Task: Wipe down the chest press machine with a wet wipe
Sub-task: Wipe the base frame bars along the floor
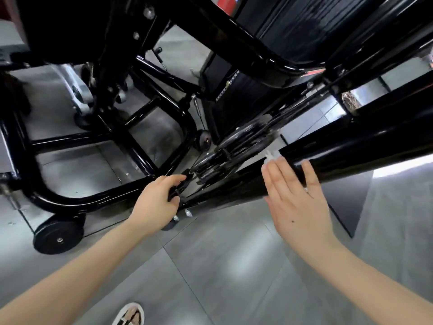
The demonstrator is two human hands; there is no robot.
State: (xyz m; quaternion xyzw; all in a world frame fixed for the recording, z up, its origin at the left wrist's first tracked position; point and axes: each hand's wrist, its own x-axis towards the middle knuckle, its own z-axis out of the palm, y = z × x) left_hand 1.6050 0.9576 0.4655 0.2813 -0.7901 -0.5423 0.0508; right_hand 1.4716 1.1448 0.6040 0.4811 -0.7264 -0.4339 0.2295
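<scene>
The right hand [297, 195] is lying flat on the thick glossy black steel tube [351, 146] that is running low along the black chest press machine [234, 43]. Its fingers are straight and mostly pressed together, with one digit standing apart. It is pressing the crumpled white wet wipe [273, 156] against the tube, and only a small tuft of the wipe is showing past the fingertips.

Just left of the tube's lower end, the left hand [154, 202] is curling its fingers round a small black metal bracket [181, 184], probably bracing the body. The black pulley wheel [246, 134] with its cable is sitting right beside the tube, above the bracket.

The step in hand looks like wiping along this tube. To do it well, the palm should be bearing evenly so the wipe is not slipping out from under the fingers. Long strokes along the tube's length, then round its underside, would suit the curved surface. The fingers should be staying clear of the pulley and cable. The glossy paint may be showing streaks, so overlapping passes would help.
</scene>
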